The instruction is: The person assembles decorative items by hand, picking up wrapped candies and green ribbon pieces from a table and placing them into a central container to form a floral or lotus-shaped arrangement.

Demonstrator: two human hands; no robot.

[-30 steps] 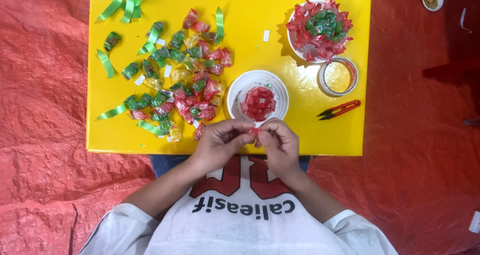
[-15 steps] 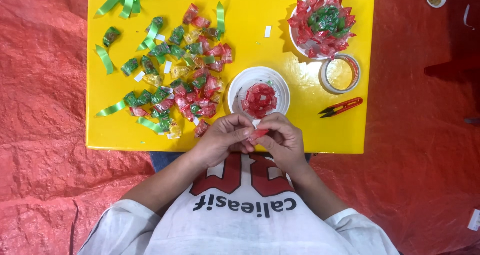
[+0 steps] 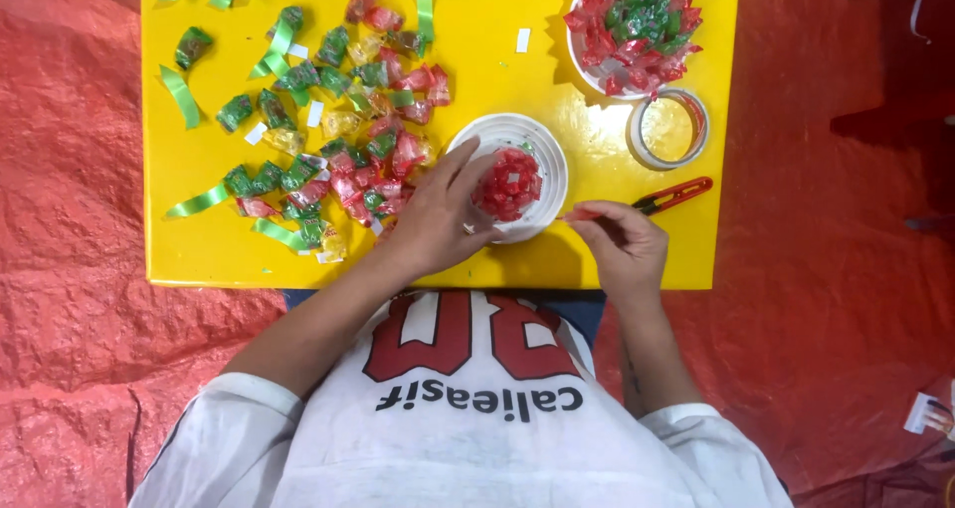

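While my left hand (image 3: pixel 438 214) rests spread-open on the red candy cluster (image 3: pixel 507 183) in the white plate (image 3: pixel 542 150), I'd steady it there and bring the right hand (image 3: pixel 622 244) (pinching a small red piece (image 3: pixel 580 212)) straight in.

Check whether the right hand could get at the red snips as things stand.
Probably yes. The right hand lies on the yellow table just below the red snips, and nothing sits between them; the tape roll is farther up.
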